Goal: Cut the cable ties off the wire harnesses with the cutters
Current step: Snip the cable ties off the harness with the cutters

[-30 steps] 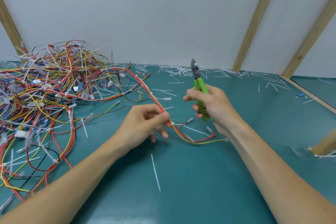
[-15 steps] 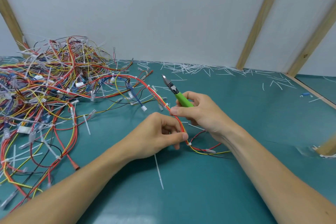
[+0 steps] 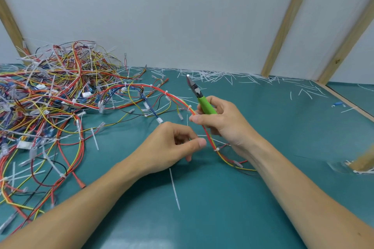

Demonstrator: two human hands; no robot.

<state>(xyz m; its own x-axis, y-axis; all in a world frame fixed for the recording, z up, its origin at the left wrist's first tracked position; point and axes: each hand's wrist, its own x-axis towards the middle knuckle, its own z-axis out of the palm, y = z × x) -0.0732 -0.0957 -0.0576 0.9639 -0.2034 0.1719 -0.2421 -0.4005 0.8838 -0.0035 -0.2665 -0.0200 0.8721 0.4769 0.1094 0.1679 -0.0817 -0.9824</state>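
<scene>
A person's right hand (image 3: 219,121) grips the green-handled cutters (image 3: 199,98), tip raised off the work, apparently parked while the wire harness (image 3: 204,129) is positioned. The left hand (image 3: 172,145) has fingers curled, thumb pressed to forefinger (whether it pinches anything cannot be told). An uncut cable tie (image 3: 216,149) sits just beside that thumb, between both hands.

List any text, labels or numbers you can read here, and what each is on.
None can be read.
White tags in the wire harness pile: too blurred to tell if printed.
Green-handled cutters in the right hand: no marking visible.
</scene>
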